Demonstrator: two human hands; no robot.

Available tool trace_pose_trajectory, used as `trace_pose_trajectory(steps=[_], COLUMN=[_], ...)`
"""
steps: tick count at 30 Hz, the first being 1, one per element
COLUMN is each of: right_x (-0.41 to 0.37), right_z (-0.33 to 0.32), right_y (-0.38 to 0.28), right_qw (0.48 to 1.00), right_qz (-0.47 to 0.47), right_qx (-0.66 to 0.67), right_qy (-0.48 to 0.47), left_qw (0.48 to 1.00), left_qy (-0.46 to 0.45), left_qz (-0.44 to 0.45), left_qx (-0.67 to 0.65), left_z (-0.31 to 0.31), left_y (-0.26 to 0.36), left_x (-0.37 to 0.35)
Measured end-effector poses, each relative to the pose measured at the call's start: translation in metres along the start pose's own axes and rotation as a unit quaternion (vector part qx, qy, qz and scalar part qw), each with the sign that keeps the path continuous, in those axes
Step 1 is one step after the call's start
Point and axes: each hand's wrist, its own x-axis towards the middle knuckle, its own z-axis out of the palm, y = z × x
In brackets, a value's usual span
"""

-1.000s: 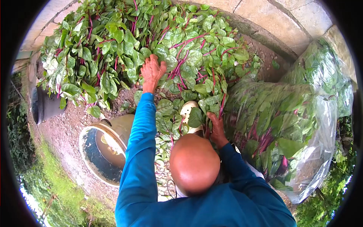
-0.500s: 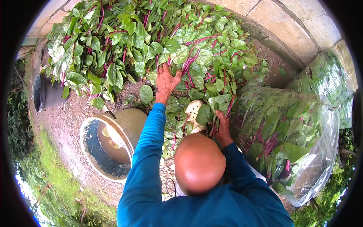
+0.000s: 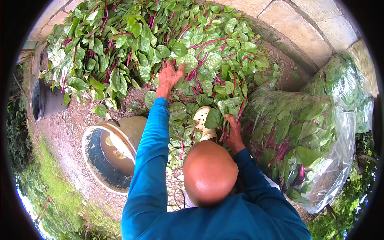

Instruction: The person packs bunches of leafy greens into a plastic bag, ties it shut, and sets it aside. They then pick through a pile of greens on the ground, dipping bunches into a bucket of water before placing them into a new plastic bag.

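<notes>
Greens (image 3: pixel 120 44) with red stems lie in a broad heap across the top of the view, spread over gravel (image 3: pixel 68 128) at the foot of a wall (image 3: pixel 304 24) of pale blocks. The left hand (image 3: pixel 169 76) reaches far forward on a blue sleeve (image 3: pixel 150 160) and lies on the near edge of the heap, back up, fingers spread wide among the leaves. Its fingertips slip under the leaves, and no stem shows gripped in it. The right hand (image 3: pixel 234 131) is nearer the body, off to the right, and is closed tight around a bunch (image 3: pixel 232 105) of the same plant. It grips low on the red stalks, so the leaves fan out from the fist toward the heap. Just left of that fist lies a white shoe (image 3: pixel 201 118) with holes in its top, half covered by loose leaves. To the right, against the heap, lies a clear plastic bag (image 3: pixel 340 160) packed full of the same leaves. On the left, just beside the sleeve, stands a round pot (image 3: pixel 132 128) with dark water inside. Farther left a black bucket (image 3: pixel 42 100) sits at the edge of the gravel, near grass (image 3: pixel 52 180).
</notes>
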Motion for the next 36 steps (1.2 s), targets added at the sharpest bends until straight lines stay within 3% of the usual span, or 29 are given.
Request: trace_pose_trajectory(steps=[2, 4, 6, 7, 10, 13, 20, 24, 26, 28, 30, 32, 34, 35, 36], right_x=[0.001, 0.003, 0.005, 0.003, 0.005, -0.005, -0.01, -0.016, -0.016, -0.013, -0.015, -0.015, -0.012, -0.011, -0.012], right_z=[0.001, -0.004, -0.007, -0.008, -0.017, -0.014, -0.028, -0.026, -0.026, -0.028, -0.03, -0.029, -0.03, -0.03, -0.031], right_y=[-0.003, 0.001, 0.002, 0.003, 0.009, 0.004, 0.006, 0.003, 0.001, 0.005, 0.005, 0.005, 0.007, 0.007, 0.008], right_qw=[1.0, 1.0, 1.0, 1.0, 1.0, 1.0, 0.999, 0.999, 0.998, 0.999, 0.998, 0.998, 0.999, 0.999, 0.999], right_qz=[-0.005, -0.008, -0.002, 0.006, -0.002, 0.008, 0.003, 0.009, -0.002, -0.004, -0.014, -0.022, -0.015, -0.015, -0.005], right_qx=[0.003, 0.004, 0.012, 0.017, -0.014, -0.007, -0.024, 0.001, 0.008, 0.013, 0.022, 0.028, 0.006, 0.008, 0.012], right_qy=[-0.004, 0.002, 0.01, 0.014, -0.021, -0.019, -0.031, -0.042, -0.056, -0.046, -0.049, -0.054, -0.041, -0.043, -0.038], left_qw=[0.986, 0.984, 0.95, 0.944, 0.936, 0.961, 0.96, 0.977, 0.987, 0.987, 0.998, 0.999, 0.975, 0.955, 0.956], left_qy=[0.036, 0.037, 0.152, 0.158, 0.162, 0.118, 0.148, 0.101, 0.012, 0.005, -0.042, -0.029, -0.025, 0.025, 0.025], left_qz=[0.005, -0.002, 0.09, 0.094, 0.085, 0.018, 0.039, 0.039, 0.006, 0.0, -0.022, -0.019, -0.043, -0.035, -0.034], left_qx=[0.162, 0.176, 0.257, 0.273, 0.302, 0.251, 0.233, 0.185, 0.159, 0.158, 0.04, 0.022, -0.216, -0.294, -0.292], left_z=[0.001, 0.012, 0.03, 0.039, 0.056, 0.045, 0.035, 0.01, -0.009, -0.031, -0.053, -0.066, -0.079, -0.073, -0.082], left_y=[0.023, 0.035, 0.036, 0.035, 0.023, 0.024, 0.025, 0.029, 0.04, 0.051, 0.06, 0.071, 0.086, 0.081, 0.085], left_x=[-0.024, -0.042, -0.054, -0.053, -0.042, -0.026, -0.011, -0.006, -0.006, -0.003, -0.004, -0.015, -0.034, -0.036, -0.041])
